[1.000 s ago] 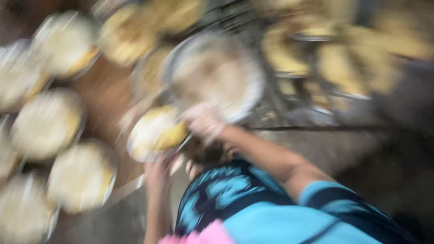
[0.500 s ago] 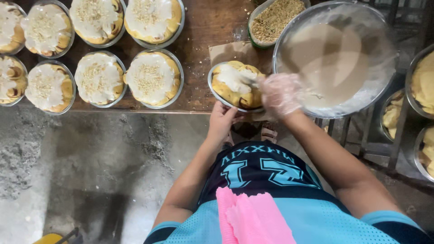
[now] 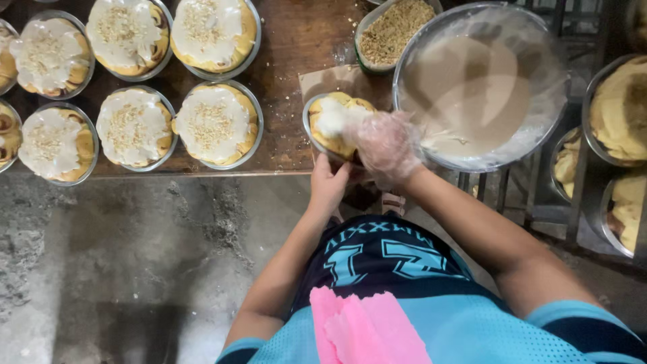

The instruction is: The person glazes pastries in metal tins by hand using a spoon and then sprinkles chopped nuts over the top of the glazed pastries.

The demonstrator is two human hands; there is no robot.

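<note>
A round metal tin [image 3: 311, 135] with a baked roll [image 3: 350, 104] stands on brown paper at the wooden table's front edge. My left hand [image 3: 328, 183] grips the tin's near rim from below. In a clear plastic glove, my right hand [image 3: 387, 145] lies on the roll's right side, its fingers smearing white icing [image 3: 331, 118] across the top. Just right of it stands a large steel bowl of beige icing [image 3: 472, 87], lined with plastic film.
Several iced, crumb-topped rolls in tins [image 3: 212, 121] fill the table's left part. A container of crumbs [image 3: 394, 30] stands behind the tin. Plain rolls in tins [image 3: 617, 108] sit on a rack at the right. Grey concrete floor [image 3: 135, 256] lies below.
The view has steadied after a blurred swing. My gloved right hand has shifted from beside the bowl onto the roll, and the white icing now covers more of its top.
</note>
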